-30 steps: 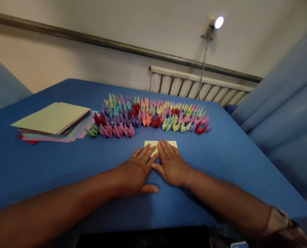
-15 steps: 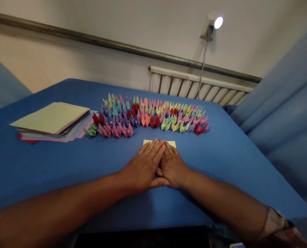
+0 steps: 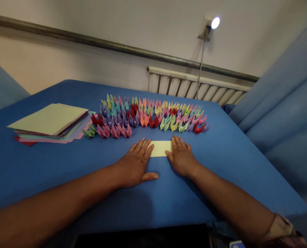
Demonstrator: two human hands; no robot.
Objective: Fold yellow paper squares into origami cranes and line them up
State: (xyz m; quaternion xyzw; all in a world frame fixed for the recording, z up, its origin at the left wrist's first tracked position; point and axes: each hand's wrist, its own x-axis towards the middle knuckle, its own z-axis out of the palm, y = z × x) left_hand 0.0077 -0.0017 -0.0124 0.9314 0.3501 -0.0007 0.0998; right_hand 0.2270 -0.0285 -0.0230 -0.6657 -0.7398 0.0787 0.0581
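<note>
A pale yellow strip of folded paper (image 3: 160,148) lies flat on the blue table (image 3: 91,199), its long side running left to right. My left hand (image 3: 136,163) rests palm down with its fingertips on the paper's left end and its thumb stretched out on the table. On the right end lies my right hand (image 3: 181,155), flat, with the thumb apart from the fingers. Both hands are open, and the middle of the strip shows between them. The ends of the paper are hidden beneath the fingers.
Beyond the hands stand rows of small folded paper cranes (image 3: 144,119) in many colours. A stack of coloured paper sheets (image 3: 49,119) sits at the left. Behind the table are a radiator (image 3: 181,82) and a pipe (image 3: 133,50); a blue curtain (image 3: 285,103) hangs at the right.
My hands have slid apart from the middle of the paper toward its two ends, uncovering the strip between them. The paper has stayed about where it was.
</note>
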